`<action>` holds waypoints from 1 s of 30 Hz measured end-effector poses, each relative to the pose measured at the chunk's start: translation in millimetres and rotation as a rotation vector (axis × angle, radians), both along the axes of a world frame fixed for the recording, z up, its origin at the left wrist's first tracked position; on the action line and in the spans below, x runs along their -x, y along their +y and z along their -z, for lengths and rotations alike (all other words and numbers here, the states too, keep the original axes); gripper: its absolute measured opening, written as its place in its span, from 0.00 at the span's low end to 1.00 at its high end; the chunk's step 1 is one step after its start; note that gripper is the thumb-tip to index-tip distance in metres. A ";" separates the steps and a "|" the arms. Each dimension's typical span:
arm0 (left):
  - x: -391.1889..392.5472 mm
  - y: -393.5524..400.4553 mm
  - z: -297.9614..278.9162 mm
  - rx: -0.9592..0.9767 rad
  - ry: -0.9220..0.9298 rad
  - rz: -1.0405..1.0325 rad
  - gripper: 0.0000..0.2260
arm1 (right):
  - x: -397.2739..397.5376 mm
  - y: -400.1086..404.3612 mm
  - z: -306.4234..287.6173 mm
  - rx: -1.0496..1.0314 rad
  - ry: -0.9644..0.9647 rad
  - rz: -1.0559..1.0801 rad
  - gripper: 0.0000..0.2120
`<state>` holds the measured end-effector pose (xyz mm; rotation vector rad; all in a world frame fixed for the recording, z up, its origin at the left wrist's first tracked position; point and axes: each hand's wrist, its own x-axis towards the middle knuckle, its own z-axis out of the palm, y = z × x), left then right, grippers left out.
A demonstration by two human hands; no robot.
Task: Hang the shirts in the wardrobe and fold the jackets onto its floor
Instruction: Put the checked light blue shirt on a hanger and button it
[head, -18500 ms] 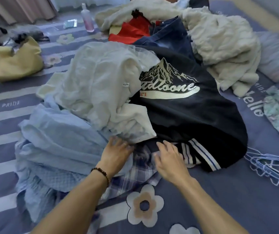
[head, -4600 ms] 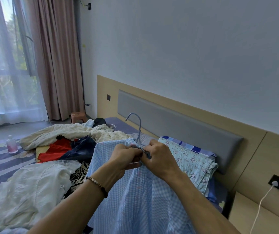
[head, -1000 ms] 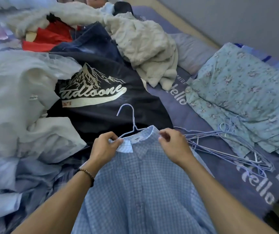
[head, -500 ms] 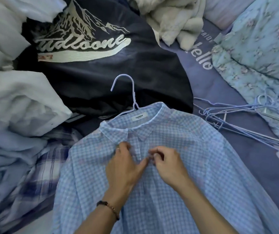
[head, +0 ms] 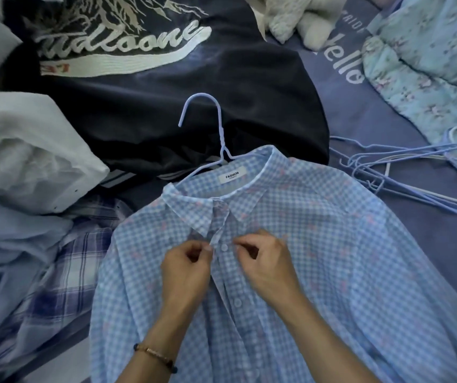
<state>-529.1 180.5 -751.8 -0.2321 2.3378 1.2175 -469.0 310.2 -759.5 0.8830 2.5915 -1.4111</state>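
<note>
white crumpled cloth (head: 28, 150) at far left | black jacket with white letters (head: 166, 87) behind | left hand (head: 185, 269) and right hand (head: 263, 264) each pinch the front edges of the blue checked shirt (head: 318, 244), lying flat on the bed on a thin blue wire hanger (head: 216, 128) | loose blue wire hangers (head: 404, 172) at right

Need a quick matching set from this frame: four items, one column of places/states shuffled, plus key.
Things:
1. checked shirt
2. hanger hook
3. spare hangers
4. left hand

States:
A. lies on the dark jacket
B. heaped on the bedsheet at right
C. pinches the placket edge
D. spread flat, hanger inside the collar

Pairs: 1-D, 2-A, 3-B, 4-C
</note>
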 end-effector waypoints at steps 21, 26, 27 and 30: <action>-18.1 1.9 -30.6 -0.283 -0.210 0.041 0.11 | -8.6 -24.0 -41.6 0.097 -0.038 0.295 0.08; -21.2 1.1 -35.0 -0.282 -0.175 0.057 0.12 | -12.7 -35.2 -51.0 0.136 0.009 0.299 0.14; -21.5 1.0 -36.6 -0.287 -0.177 0.061 0.13 | -13.7 -35.5 -51.3 0.147 0.004 0.299 0.14; -21.8 0.0 -42.0 -0.321 -0.210 0.108 0.18 | -15.4 -32.3 -50.6 0.179 -0.001 0.297 0.12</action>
